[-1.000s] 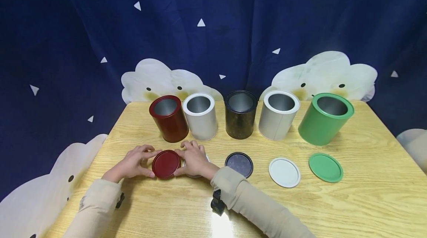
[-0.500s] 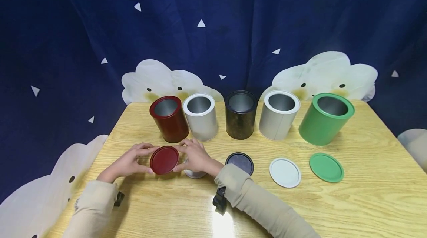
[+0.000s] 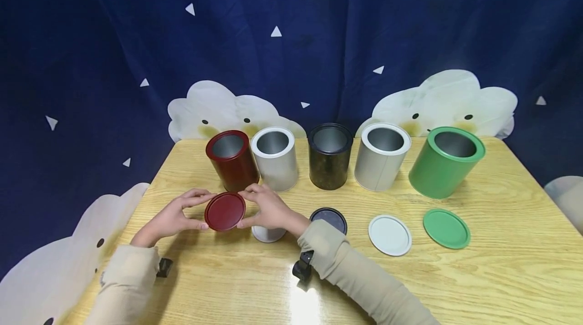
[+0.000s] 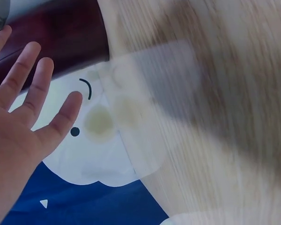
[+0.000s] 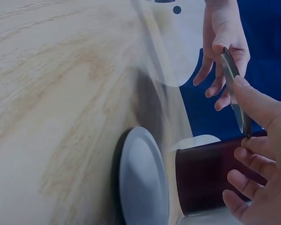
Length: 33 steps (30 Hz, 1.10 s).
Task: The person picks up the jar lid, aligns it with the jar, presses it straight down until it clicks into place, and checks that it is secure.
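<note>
Between both hands a dark red round lid (image 3: 225, 211) is held by its rim, clear of the table and below the red can (image 3: 233, 165). My left hand (image 3: 175, 216) pinches its left edge with thumb and fingers; my right hand (image 3: 268, 208) pinches the right edge. The right wrist view shows the lid (image 5: 235, 96) nearly edge-on, with a thumb on it from each hand. Lower fingers of the left hand (image 4: 25, 117) spread freely in the left wrist view. A white lid (image 3: 268, 234) lies under the right hand, partly hidden by it.
Open cans stand along the back: white (image 3: 277, 165), black (image 3: 329, 169), another white (image 3: 378, 168) and green (image 3: 439, 170). On the wooden table (image 3: 237, 284) lie a black lid (image 3: 331, 218), partly behind the right sleeve, a white lid (image 3: 389, 235) and a green lid (image 3: 447, 229).
Both hands have raised the red lid off the table and moved it slightly toward the red can. More of the white lid under the right hand now shows. The cans have not moved.
</note>
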Each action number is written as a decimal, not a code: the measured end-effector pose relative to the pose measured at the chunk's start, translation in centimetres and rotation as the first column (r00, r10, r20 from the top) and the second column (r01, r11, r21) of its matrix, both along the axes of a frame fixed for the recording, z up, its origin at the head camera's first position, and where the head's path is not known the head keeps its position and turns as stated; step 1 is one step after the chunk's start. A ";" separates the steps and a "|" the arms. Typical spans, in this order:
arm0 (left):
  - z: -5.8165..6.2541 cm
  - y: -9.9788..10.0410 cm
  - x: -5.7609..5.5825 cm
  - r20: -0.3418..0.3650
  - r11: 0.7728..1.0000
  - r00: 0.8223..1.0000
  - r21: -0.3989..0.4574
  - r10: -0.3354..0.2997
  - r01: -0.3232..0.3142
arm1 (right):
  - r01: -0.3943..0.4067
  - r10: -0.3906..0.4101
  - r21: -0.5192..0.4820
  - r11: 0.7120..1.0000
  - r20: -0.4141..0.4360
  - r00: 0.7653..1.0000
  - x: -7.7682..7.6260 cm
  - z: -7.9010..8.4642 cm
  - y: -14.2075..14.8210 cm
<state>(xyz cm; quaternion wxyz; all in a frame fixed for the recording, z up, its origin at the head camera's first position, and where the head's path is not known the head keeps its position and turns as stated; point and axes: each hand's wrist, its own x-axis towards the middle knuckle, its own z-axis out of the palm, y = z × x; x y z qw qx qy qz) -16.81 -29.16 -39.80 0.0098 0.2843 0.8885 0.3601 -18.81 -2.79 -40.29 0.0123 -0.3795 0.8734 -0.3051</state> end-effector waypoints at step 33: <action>1.9 2.2 0.2 -0.027 0.950 0.999 0.313 -0.018 0.026 | 0.007 0.004 -0.195 0.981 0.057 0.998 -1.7 2.7 1.3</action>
